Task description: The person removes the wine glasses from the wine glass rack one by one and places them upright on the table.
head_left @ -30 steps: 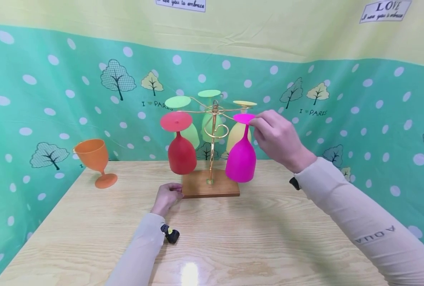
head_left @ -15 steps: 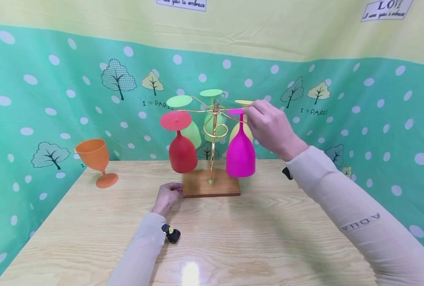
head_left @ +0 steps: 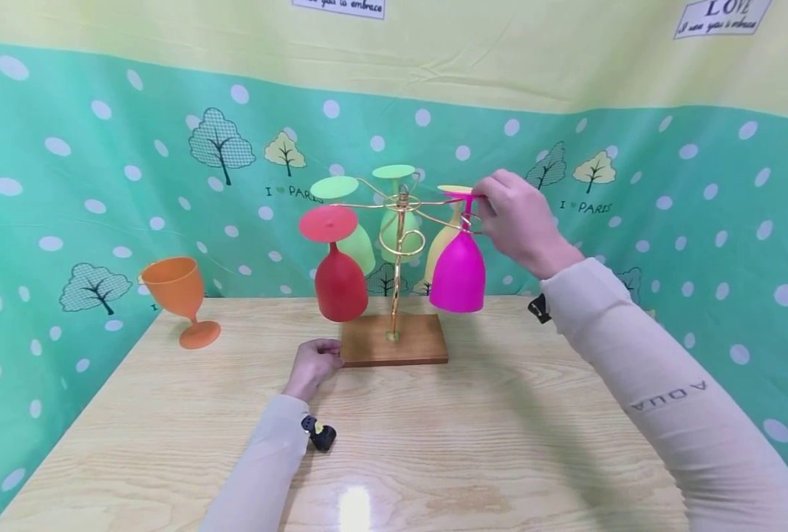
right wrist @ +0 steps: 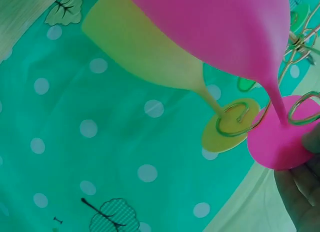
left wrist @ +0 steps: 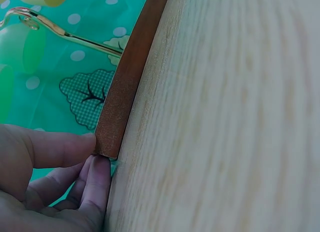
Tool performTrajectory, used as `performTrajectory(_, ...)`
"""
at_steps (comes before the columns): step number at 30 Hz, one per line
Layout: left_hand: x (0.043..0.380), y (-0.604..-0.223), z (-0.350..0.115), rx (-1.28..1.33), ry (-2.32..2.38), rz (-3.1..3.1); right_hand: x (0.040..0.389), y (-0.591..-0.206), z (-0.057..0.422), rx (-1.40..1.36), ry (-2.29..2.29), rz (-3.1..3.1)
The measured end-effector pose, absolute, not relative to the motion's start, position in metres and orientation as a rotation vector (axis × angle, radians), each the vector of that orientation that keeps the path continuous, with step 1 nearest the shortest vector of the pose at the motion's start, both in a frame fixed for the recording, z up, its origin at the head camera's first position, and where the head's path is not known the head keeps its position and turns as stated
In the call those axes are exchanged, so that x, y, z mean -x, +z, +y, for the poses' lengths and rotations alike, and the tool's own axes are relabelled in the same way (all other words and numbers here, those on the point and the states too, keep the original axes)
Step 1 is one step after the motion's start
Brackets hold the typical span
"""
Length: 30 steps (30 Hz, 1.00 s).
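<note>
Left hand: we see the left hand (head_left: 312, 366) pinching the near-left corner of the wooden base (head_left: 423, 341) between thumb and fingers.
Right hand: raised well apart from the left, it (head_left: 516, 222) pinches the foot of the magenta goblet (head_left: 458, 275) by its right edge.
Magenta goblet: we find it bowl down on the rack's right side, its stem just beside a curled end of the gold rack (head_left: 396, 284); we cannot tell whether the curl goes round the stem.
Yellow goblet: upside down on the far right, the yellow goblet (head_left: 439, 250) is partly hidden behind the magenta one.
Red goblet: the red goblet (head_left: 342, 284) hangs bowl down at near left.
Green pair: we see the left green goblet (head_left: 360, 250) behind the red one and the far green goblet (head_left: 391, 227) behind the post, both inverted.
Orange goblet: the orange goblet (head_left: 176, 288) stands upright at far left on the table (head_left: 500, 443).
</note>
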<state>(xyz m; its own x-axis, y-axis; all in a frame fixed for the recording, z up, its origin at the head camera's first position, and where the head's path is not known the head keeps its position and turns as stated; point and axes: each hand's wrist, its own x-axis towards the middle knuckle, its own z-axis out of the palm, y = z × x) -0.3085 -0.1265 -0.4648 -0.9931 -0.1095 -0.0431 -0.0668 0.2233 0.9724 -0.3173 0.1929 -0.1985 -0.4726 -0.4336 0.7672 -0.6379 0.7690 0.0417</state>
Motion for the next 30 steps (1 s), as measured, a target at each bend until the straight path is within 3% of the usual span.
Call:
performTrajectory(17,0.310,-0.466,-0.126,-0.172,-1.943,-2.417,0.290,-0.224,0.241,-0.669,0.312,-2.095)
performTrajectory(30,0.308,-0.465,-0.125,-0.208,-1.934,-2.421,0.263,-0.285,0.252,-0.527,0.380,-2.285)
